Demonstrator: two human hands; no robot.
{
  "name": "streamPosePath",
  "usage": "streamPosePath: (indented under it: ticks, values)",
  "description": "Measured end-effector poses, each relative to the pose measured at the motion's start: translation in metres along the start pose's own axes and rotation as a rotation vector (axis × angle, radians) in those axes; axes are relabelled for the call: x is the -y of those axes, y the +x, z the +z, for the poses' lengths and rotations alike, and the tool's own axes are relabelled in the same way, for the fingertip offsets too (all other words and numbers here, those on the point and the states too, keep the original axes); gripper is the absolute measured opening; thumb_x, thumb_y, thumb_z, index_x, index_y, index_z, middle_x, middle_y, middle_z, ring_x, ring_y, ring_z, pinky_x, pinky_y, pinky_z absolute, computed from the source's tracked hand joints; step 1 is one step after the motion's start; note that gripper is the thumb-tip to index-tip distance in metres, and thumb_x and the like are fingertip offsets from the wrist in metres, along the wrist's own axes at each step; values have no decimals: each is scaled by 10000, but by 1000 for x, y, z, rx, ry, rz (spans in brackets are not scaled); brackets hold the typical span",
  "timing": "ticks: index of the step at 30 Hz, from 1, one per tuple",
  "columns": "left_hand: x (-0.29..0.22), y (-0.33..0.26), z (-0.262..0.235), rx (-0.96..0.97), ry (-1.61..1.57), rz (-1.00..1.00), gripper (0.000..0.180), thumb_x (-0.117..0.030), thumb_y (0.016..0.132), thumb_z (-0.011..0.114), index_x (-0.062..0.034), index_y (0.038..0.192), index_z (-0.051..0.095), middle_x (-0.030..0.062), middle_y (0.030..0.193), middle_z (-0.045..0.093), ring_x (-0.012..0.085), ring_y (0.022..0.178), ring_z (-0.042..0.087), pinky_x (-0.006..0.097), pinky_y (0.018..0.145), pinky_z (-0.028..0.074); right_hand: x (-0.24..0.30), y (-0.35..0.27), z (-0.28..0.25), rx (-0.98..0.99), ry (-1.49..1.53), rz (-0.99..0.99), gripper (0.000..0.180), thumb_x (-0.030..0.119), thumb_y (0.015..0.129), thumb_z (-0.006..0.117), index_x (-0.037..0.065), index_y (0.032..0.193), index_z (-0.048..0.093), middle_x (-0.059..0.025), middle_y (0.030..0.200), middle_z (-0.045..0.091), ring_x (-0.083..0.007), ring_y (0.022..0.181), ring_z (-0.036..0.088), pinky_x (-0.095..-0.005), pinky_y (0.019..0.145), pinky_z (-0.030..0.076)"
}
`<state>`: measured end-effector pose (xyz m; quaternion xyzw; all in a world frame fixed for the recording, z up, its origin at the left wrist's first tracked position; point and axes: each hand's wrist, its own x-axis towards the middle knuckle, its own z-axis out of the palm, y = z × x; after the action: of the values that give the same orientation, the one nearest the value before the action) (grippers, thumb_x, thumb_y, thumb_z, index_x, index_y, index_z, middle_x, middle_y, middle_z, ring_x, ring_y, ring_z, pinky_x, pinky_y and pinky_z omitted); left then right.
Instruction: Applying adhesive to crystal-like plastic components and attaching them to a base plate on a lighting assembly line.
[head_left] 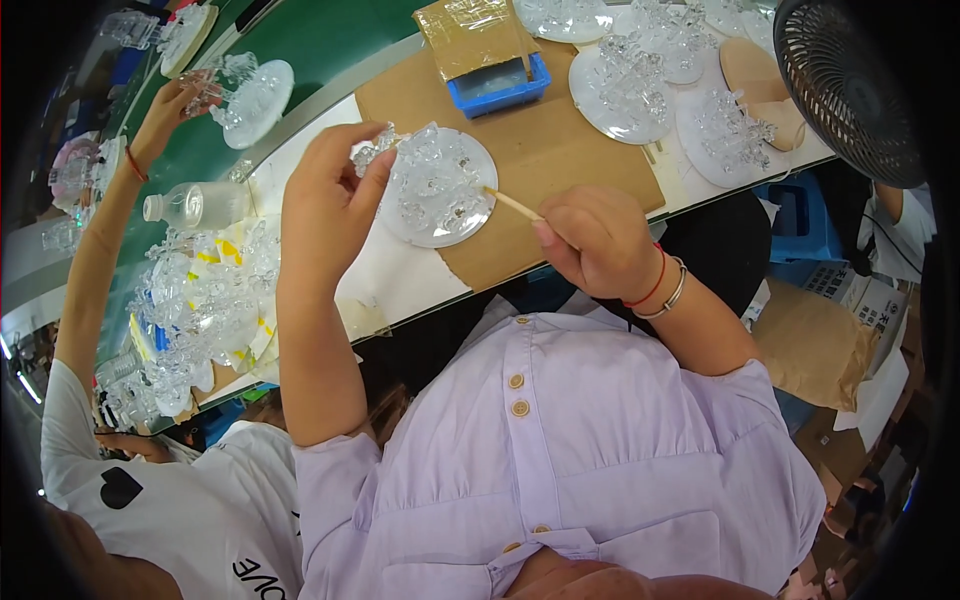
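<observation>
Head view: hands (330, 195) (603, 240) grip clear ornament (440, 185) and stick (515, 205) over cardboard (585, 175), fan (852, 98) at right.

The head fisheye looks closely down on left hand (335, 190) and right hand (600, 240).

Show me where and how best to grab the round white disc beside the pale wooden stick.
Probably pinch the round white disc by its bare rim, coming from the edge nearest the lilac buttoned shirt: the clear, knobbly plastic pieces crowd its middle, leaving that smooth edge free, while the pale wooden stick points in from the right.
</observation>
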<state>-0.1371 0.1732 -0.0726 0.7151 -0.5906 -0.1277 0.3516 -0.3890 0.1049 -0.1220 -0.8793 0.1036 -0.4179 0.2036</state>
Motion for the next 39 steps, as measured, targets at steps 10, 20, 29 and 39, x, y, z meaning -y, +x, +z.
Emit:
streamPosePath:
  ticks: [10, 20, 29, 39]
  values:
    - [7, -5, -2, 41, -66, -32, 181, -70, 851, 667, -43, 1026, 634, 57, 1047, 665, 126, 616, 512, 263, 595, 471, -6, 5, 1, -16, 30, 27, 96, -20, 845, 629, 13, 865, 541, -121, 747, 611, -293, 627, 600, -350, 557, 480]
    - [6, -3, -1, 48, -88, -36, 177, -72, 852, 662, -41, 1024, 633, 62, 1155, 661, 112, 614, 496, 249, 603, 479, -9, 6, -1, -40, 14, -6, 109, -3, 835, 644, 11, 853, 537, -117, 745, 609, -297, 613, 598, -355, 540, 480]
    - [-3, -8, 7, -41, -64, -75, 170, -58, 826, 664, -16, 987, 630, 86, 1148, 667, 103, 577, 513, 252, 569, 476, 6, -1, -6, 15, -8, -76, 116, 25, 824, 656, 15, 836, 542, -118, 755, 614, -272, 592, 589, -342, 502, 464]
    - [-8, -30, -3, -117, -39, -122, 195, -53, 817, 683, -13, 999, 627, 108, 1163, 652, 104, 561, 534, 253, 570, 481, 8, 7, 1, 41, 85, -100, 113, 11, 820, 655, 17, 843, 544, -114, 734, 609, -268, 590, 587, -340, 504, 459]
